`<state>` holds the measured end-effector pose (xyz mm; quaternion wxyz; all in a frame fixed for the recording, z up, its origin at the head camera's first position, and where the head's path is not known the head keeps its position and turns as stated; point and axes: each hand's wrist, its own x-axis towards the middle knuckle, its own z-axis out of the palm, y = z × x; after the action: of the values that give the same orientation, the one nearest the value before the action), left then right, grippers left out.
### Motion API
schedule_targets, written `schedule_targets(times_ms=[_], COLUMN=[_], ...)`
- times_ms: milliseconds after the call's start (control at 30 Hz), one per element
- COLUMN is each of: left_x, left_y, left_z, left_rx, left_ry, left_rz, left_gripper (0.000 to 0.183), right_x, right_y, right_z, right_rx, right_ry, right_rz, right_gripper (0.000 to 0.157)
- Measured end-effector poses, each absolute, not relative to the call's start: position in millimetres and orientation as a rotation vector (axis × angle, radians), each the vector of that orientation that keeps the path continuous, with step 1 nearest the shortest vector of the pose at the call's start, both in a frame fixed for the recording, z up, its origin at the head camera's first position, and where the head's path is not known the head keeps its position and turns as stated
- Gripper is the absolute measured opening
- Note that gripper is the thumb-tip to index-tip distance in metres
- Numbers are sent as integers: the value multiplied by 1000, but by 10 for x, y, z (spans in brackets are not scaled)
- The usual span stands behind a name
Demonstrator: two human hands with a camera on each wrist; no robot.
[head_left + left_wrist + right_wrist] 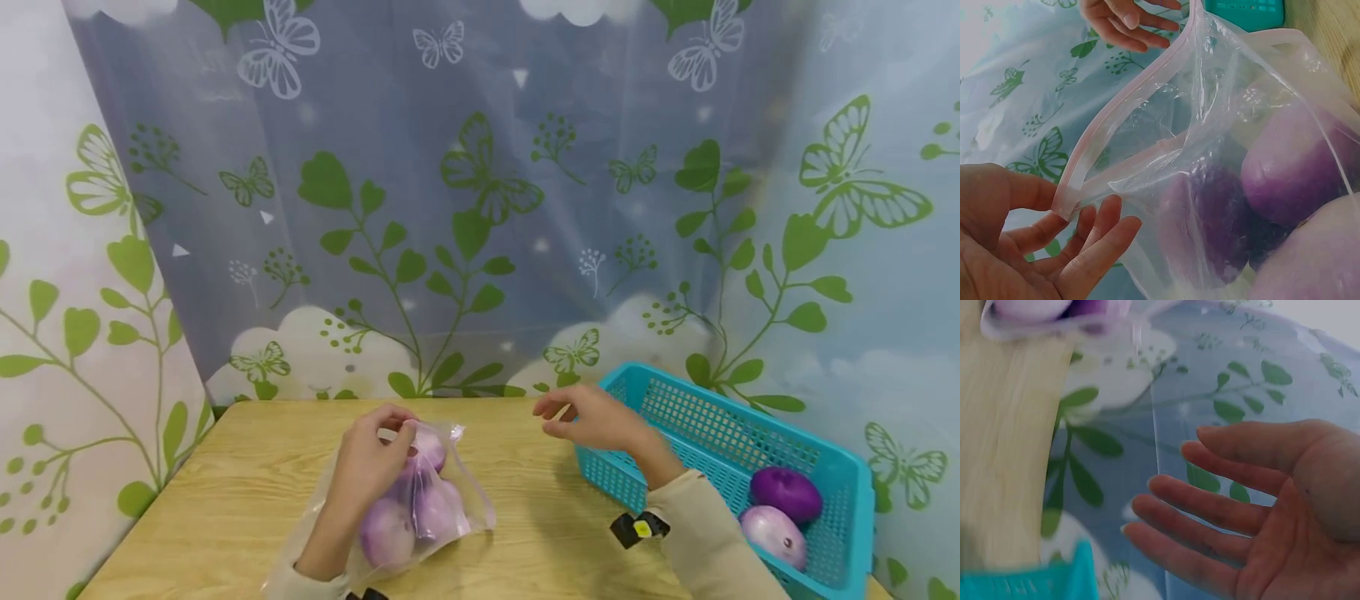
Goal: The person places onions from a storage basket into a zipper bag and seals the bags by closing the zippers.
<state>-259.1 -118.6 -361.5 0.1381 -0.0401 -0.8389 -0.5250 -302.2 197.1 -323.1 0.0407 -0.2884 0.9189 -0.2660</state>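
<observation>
A clear zip bag (pixel 474 492) lies on the wooden table with several round purple-and-white bulbs (pixel 387 533) inside. My left hand (pixel 372 454) pinches the corner of its pinkish zip edge (pixel 1119 103) between thumb and index finger; the other fingers are spread below, as the left wrist view shows. The bag's mouth gapes open. My right hand (pixel 592 419) is raised by the left end of a turquoise basket (pixel 731 425), fingers loosely bent and holding nothing. In the basket's right part lie a dark purple bulb (pixel 786 493) and a paler bulb (pixel 774 537).
The wooden table (pixel 247 475) ends at the back against a blue curtain (pixel 420 250) printed with leaves and butterflies. More printed sheeting closes in the left and right sides. A black strap with a yellow mark (pixel 641 528) sits on the right wrist.
</observation>
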Motion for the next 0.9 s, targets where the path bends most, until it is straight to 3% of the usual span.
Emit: schedule_targets(times_ms=[333, 900], left_x=[-2586, -2593], left_y=[-1179, -1183], left_z=[-3605, -3623], left_rx=[-130, -129], left_ry=[-2423, -2433], left_rz=[-1525, -1520], left_gripper=[15, 15], right_x=[-3193, -3158], right_y=[2747, 4006], right_z=[-3062, -3052], right_rx=[-631, -245], right_ry=[2725, 2685], right_rz=[-402, -360], right_gripper=[32, 35])
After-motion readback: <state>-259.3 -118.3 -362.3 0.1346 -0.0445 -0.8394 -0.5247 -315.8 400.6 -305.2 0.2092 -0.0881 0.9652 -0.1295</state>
